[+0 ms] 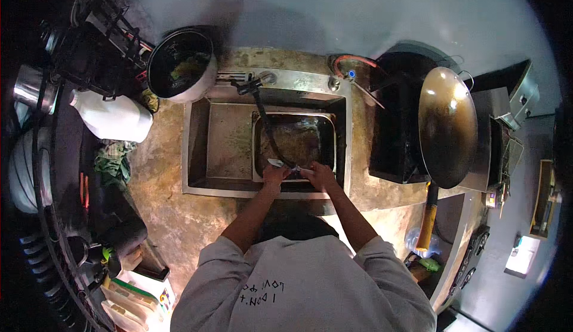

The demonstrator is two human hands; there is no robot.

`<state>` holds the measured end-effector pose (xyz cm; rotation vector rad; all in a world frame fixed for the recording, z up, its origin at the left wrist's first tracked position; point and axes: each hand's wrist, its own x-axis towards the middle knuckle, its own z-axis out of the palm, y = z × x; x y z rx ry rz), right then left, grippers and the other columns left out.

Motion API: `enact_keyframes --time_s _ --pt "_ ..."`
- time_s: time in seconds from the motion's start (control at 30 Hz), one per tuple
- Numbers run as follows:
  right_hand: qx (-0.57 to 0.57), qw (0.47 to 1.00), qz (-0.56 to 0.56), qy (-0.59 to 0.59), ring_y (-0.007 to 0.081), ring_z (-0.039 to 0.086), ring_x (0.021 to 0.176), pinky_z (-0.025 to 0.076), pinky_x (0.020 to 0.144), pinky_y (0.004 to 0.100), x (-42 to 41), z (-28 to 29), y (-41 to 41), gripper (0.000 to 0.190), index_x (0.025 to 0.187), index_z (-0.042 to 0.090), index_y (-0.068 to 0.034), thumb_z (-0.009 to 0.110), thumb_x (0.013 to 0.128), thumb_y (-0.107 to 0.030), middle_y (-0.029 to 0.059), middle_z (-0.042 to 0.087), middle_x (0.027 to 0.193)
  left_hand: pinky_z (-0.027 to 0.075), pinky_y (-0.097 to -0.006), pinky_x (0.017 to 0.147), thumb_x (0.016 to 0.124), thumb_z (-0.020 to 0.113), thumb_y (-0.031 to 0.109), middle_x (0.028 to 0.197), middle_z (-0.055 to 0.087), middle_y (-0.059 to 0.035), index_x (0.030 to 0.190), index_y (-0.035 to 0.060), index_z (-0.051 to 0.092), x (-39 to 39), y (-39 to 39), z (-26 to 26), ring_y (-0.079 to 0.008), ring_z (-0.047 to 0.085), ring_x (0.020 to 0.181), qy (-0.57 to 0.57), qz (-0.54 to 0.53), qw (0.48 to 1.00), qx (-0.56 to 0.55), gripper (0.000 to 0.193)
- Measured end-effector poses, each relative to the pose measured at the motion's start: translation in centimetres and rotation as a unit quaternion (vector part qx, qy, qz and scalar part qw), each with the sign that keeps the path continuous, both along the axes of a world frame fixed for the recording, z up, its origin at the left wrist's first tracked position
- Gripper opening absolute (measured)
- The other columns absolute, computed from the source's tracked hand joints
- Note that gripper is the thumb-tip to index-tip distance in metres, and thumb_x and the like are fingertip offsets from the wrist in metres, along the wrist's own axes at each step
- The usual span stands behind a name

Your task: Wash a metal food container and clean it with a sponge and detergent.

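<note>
My left hand is closed around a small utensil with a pale, rounded end, which looks like a spoon. Close by on the right, my right hand grips a slim pale piece; I cannot tell whether it belongs to the same utensil. A black flexible faucet hose comes down from the sink's back rim and ends between the two hands. Both hands are above a rectangular metal pan with a dark, wet-looking inside. This pan sits in the right part of the steel sink.
A deep pot with greenish residue stands at the sink's back left corner. Left of it lies a white plastic jug beside a green cloth. On the right, a large wok with a wooden handle leans against a black box-like object.
</note>
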<state>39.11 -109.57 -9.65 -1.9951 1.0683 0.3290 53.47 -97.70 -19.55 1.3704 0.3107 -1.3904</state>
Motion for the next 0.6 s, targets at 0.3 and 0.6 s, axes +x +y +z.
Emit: enact_keyframes --time_s 0.3,0.6 --pt "0.233 0.847 -0.365 -0.309 0.0365 0.063 0.074 0.050 0.066 0.0398 -6.9 -7.7 0.7 0.021 0.095 0.060 -0.005 0.062 0.088 -0.025 0.0157 0.063 0.087 0.054 -0.0320 0.063 0.099 0.039 0.021 0.092 0.060 -0.0121 0.117 0.0010 0.042 -2.5 -3.1 4.3 -0.0211 0.064 0.078 0.162 0.027 0.986 -0.018 0.027" --pt "0.002 0.987 -0.126 -0.096 0.0421 0.062 0.085 0.049 0.071 0.0470 -2.9 -1.3 1.6 0.035 0.099 0.060 0.001 0.046 0.094 -0.030 0.0265 0.063 0.086 0.050 -0.0371 0.083 0.094 0.054 0.030 0.105 0.061 -0.0139 0.106 0.0026 0.057 -4.9 -1.8 -3.3 -0.0241 0.060 0.096 0.147 -0.012 0.973 -0.180 0.030"
